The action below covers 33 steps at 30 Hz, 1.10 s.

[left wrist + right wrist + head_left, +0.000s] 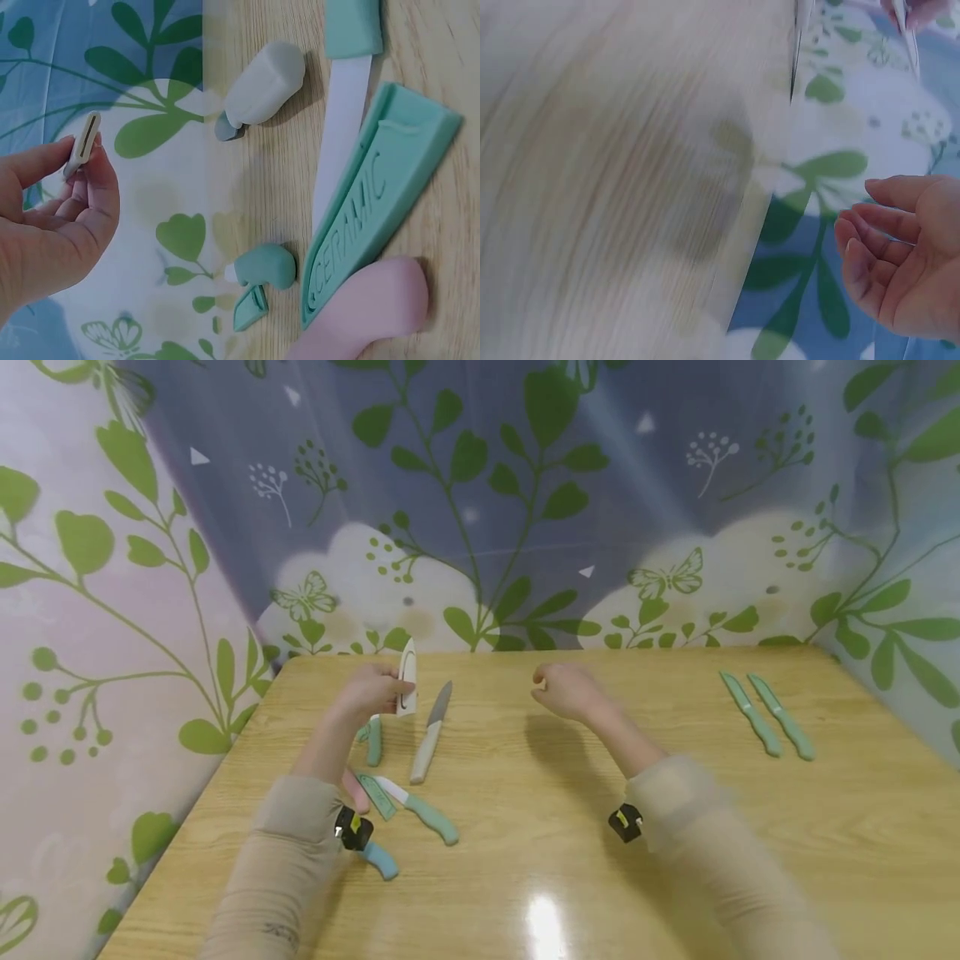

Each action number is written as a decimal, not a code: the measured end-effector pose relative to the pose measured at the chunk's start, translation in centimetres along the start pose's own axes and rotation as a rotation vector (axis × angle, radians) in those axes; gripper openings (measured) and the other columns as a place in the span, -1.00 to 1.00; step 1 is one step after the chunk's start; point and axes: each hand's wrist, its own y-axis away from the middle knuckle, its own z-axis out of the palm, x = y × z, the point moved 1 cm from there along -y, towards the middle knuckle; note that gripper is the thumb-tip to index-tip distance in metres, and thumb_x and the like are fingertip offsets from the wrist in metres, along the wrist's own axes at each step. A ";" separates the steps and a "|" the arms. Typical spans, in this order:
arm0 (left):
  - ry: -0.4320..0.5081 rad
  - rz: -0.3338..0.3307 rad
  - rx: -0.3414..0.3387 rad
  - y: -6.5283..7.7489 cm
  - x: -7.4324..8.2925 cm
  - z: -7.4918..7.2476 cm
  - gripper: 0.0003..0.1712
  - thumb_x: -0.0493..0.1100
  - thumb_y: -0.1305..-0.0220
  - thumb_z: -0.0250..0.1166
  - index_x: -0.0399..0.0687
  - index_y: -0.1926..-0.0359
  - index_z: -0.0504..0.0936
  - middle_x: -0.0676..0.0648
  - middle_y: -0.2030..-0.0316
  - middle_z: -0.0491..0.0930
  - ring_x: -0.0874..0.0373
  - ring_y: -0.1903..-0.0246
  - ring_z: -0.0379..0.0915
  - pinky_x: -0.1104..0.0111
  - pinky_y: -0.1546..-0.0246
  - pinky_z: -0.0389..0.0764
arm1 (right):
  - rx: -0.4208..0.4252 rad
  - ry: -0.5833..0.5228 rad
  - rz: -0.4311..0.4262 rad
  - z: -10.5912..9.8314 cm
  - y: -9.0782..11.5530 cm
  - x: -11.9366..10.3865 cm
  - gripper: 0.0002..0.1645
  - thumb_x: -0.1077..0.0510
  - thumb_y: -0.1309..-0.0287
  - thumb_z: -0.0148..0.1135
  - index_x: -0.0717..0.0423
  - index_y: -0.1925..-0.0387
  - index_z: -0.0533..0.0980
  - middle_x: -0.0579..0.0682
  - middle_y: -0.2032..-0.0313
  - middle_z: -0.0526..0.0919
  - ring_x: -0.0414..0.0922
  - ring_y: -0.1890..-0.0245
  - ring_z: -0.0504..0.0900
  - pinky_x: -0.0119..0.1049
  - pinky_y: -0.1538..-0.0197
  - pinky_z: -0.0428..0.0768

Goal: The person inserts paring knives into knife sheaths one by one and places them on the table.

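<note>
My left hand point(367, 692) pinches a white knife sheath point(407, 670) between thumb and fingers, raised above the table's far left part. Its slotted end point(88, 136) faces the camera in the left wrist view. Just right of that hand lies a knife with a grey blade and an off-white handle point(426, 752), its tip toward the back. My right hand point(567, 691) hovers over the middle of the table with nothing in it, its fingers point(859, 225) loosely curled.
On the left lie a green-handled knife point(431, 817) with a white blade, a green sheath point(377, 797), a pink handle point(357, 792), a blue handle point(381, 862) and a small green-handled peeler-like tool point(374, 743). Two green knives point(782, 717) lie side by side at right. A patterned curtain point(480, 527) hangs behind.
</note>
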 end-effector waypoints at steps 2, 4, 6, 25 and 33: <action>0.017 -0.002 0.002 -0.1 -0.1 -0.1 -0.71 -0.29 -0.31 0.11 -0.45 0.04 0.41 -0.24 0.13 0.47 0.08 0.27 0.47 0.34 0.17 0.59 | -0.009 -0.008 -0.014 0.5 -0.4 -1.2 -0.59 0.13 -0.26 0.05 0.32 -0.04 0.45 0.22 0.08 0.59 0.09 0.06 0.56 -0.05 0.00 0.54; 0.027 0.003 0.003 -0.2 -0.3 -0.1 -0.71 -0.30 -0.31 0.10 -0.46 0.04 0.40 -0.26 0.13 0.46 0.08 0.26 0.47 0.34 0.17 0.60 | -0.022 -0.020 -0.021 1.0 -0.7 -2.3 -0.59 0.13 -0.26 0.06 0.31 -0.04 0.46 0.20 0.08 0.60 0.07 0.06 0.56 -0.06 -0.01 0.53; 0.042 0.008 0.002 -0.3 -0.5 -0.1 -0.72 -0.31 -0.32 0.09 -0.46 0.04 0.39 -0.25 0.14 0.46 0.08 0.27 0.48 0.34 0.18 0.60 | -0.034 -0.020 -0.032 1.6 -1.0 -3.3 -0.61 0.12 -0.26 0.07 0.28 -0.04 0.47 0.17 0.08 0.60 0.05 0.06 0.56 -0.09 -0.01 0.54; 0.117 0.031 0.060 0.0 -1.4 -0.8 -0.78 -0.32 -0.31 0.10 -0.44 0.11 0.40 -0.14 0.29 0.46 0.20 0.40 0.48 0.44 0.29 0.59 | -0.142 0.211 -0.186 7.0 -3.6 -11.3 -0.69 0.07 -0.29 0.08 0.00 -0.03 0.53 -0.04 0.02 0.60 -0.06 0.05 0.57 -0.15 0.10 0.59; 0.147 0.025 0.053 -0.1 -1.7 -1.1 -0.79 -0.33 -0.31 0.09 -0.45 0.13 0.38 -0.15 0.29 0.46 0.20 0.41 0.50 0.43 0.29 0.61 | -0.224 0.225 -0.157 8.3 -3.6 -11.3 -0.63 0.01 -0.37 -0.07 -0.02 -0.10 0.47 0.03 -0.02 0.54 -0.09 0.09 0.53 -0.23 0.22 0.57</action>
